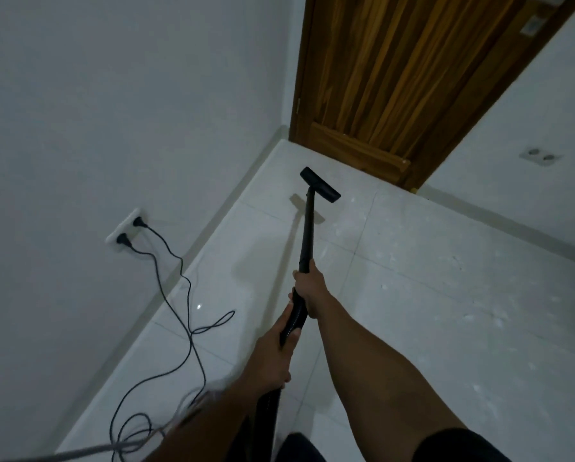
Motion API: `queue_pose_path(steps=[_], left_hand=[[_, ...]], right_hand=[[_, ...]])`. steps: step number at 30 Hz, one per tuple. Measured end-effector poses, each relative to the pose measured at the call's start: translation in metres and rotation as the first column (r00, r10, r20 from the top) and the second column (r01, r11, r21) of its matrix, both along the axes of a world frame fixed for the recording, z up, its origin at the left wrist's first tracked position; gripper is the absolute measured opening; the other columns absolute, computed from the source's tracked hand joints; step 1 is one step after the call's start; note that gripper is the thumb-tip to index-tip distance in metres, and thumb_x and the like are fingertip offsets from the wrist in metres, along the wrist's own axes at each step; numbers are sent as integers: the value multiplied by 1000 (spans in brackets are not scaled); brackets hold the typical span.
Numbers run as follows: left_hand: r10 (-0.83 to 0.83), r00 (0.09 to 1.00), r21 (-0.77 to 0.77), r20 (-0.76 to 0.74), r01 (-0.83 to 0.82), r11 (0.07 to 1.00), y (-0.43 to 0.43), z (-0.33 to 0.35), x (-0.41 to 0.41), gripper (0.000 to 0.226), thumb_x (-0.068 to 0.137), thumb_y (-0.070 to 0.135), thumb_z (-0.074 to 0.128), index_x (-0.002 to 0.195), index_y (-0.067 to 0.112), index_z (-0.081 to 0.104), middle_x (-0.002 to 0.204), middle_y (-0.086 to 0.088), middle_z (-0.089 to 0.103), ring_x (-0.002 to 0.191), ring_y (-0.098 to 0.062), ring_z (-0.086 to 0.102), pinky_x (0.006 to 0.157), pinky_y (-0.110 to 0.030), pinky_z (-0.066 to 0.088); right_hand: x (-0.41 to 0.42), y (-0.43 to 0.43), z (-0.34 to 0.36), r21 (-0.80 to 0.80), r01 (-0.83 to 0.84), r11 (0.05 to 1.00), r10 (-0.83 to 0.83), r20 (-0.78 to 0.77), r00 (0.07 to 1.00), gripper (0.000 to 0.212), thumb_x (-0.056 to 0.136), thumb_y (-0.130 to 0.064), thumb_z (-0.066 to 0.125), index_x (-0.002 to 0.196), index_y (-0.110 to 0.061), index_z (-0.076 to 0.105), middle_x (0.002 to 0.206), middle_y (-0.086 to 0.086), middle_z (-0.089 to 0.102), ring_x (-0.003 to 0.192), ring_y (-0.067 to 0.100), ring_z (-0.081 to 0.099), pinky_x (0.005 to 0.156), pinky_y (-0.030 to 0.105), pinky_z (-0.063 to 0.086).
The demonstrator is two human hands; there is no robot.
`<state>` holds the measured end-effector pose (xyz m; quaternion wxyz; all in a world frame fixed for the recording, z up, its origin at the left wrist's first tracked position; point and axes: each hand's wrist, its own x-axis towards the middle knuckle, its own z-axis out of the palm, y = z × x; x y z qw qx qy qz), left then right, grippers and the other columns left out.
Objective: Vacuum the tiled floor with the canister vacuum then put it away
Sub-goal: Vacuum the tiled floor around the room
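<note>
Head view: a pale tiled floor [413, 295] runs into a corner of white walls [96, 95] with a light skirting [212, 235] at their foot. White specks [479, 318] are scattered on the tiles to the right of the hands; the tiles to their left look glossier. A brown wooden door [396, 78] stands far ahead of the hands. A wall socket [124, 230] with two dark plugs sits on the wall to the left of the hands, and its cords [186, 311] trail in loops over the floor beside the left forearm. A second socket [539, 156] shows on the right-hand wall.

The right hand [308, 288] is the forward one, its fingers wrapped round the lower end of the black vacuum wand [308, 228]. The left hand [276, 355] sits just behind and below it, curled round the curved handle [294, 320], with the ribbed hose [269, 411] dropping from under its palm toward the person's body. The wand slopes straight ahead from the right hand toward the door. The floor nozzle [320, 185] at its far end lies well ahead of both hands, near the corner. Its shadow falls on the tile a little nearer the hands, apart from the nozzle itself; whether the nozzle touches the floor cannot be told.
</note>
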<state>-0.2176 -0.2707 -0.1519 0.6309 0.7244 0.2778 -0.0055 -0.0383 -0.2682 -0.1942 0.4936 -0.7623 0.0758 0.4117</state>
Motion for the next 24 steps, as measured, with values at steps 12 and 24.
queue_pose_path(steps=[12,24], left_hand=[[-13,1000,94,5,13,996,-156,-13,-148,58,91,73,37,145,65,17,89,24,52,76,-4,53,66,-6,48],[-11,998,70,-59,15,997,-250,4,-305,52,104,33,45,152,46,28,79,3,65,56,-7,58,50,-28,49]], right_hand=[[-149,-163,-3,10,-10,1000,11,-97,995,66,102,-17,47,158,-37,18,108,14,61,60,20,55,53,29,56],[-306,-258,-13,-105,-99,989,78,-186,979,42,95,-13,47,138,-14,45,103,19,65,74,30,64,74,41,59]])
